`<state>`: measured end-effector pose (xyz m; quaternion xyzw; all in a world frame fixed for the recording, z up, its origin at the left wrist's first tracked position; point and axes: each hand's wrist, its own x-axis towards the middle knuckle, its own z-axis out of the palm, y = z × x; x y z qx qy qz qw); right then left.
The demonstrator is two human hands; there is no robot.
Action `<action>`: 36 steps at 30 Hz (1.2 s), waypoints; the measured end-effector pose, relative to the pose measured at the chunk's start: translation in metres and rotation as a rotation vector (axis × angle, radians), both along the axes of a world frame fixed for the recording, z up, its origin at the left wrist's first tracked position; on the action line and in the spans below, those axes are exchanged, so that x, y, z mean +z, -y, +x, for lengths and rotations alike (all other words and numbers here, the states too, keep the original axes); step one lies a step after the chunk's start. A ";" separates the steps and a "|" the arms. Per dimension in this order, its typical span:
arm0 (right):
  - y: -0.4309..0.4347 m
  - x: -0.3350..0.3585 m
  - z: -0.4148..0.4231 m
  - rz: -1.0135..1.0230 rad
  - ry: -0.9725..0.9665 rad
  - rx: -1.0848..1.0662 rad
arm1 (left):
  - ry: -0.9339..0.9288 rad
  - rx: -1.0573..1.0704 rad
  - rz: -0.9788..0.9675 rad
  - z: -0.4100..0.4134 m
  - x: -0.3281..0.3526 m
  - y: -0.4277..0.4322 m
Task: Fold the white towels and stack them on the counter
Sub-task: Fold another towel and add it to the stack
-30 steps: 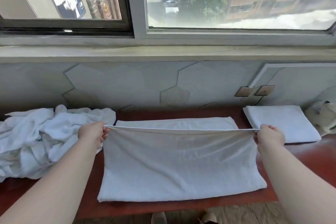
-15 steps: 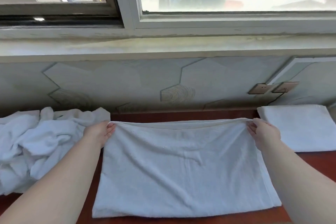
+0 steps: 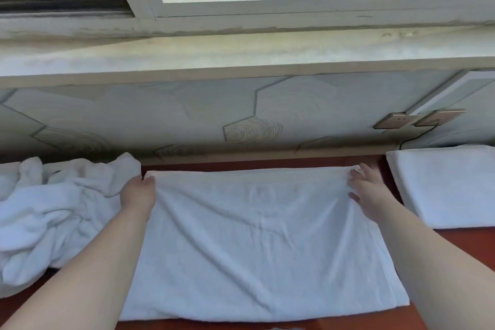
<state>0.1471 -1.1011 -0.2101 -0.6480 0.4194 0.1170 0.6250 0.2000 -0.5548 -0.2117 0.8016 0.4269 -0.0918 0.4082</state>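
1. Below a window sill, a red-brown counter (image 3: 267,164) runs along a hexagon-patterned wall.
2. A white towel (image 3: 254,236) lies flat on it, already doubled, its long axis running left to right.
3. The left hand (image 3: 138,195) pinches the far left corner. The right hand (image 3: 368,190) rests on the far right corner, fingers loosened.
4. Each hand sits at one short end, so the next fold likely crosses sideways.
5. The folded towel (image 3: 450,187) lies nearer the right hand, and the crumpled towel heap (image 3: 53,209) nearer the left.
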 end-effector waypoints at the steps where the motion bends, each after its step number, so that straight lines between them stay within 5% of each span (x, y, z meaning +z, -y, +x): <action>1: 0.000 -0.001 0.002 -0.018 0.003 0.068 | -0.018 -0.125 0.093 0.000 -0.003 0.002; 3: -0.002 -0.001 0.003 -0.177 -0.004 0.289 | -0.002 -0.335 0.177 -0.006 -0.002 0.013; 7: -0.018 -0.010 0.002 -0.863 -0.002 0.870 | 0.045 -0.871 0.549 -0.019 -0.008 0.041; 9: -0.034 -0.015 0.004 -1.049 0.013 1.012 | 0.071 -1.065 0.564 -0.016 -0.010 0.062; 19: -0.055 -0.013 0.037 -1.241 -0.118 1.376 | -0.087 -1.421 0.637 0.013 -0.008 0.107; 23: -0.042 0.000 0.061 -0.998 -0.096 1.214 | 0.068 -1.210 0.602 0.032 0.004 0.109; 29: -0.041 -0.009 0.072 -1.169 -0.169 1.229 | -0.078 -1.125 0.496 0.036 -0.013 0.120; 36: -0.023 -0.017 0.066 -1.248 -0.130 1.126 | 0.035 -0.913 0.582 0.011 -0.027 0.128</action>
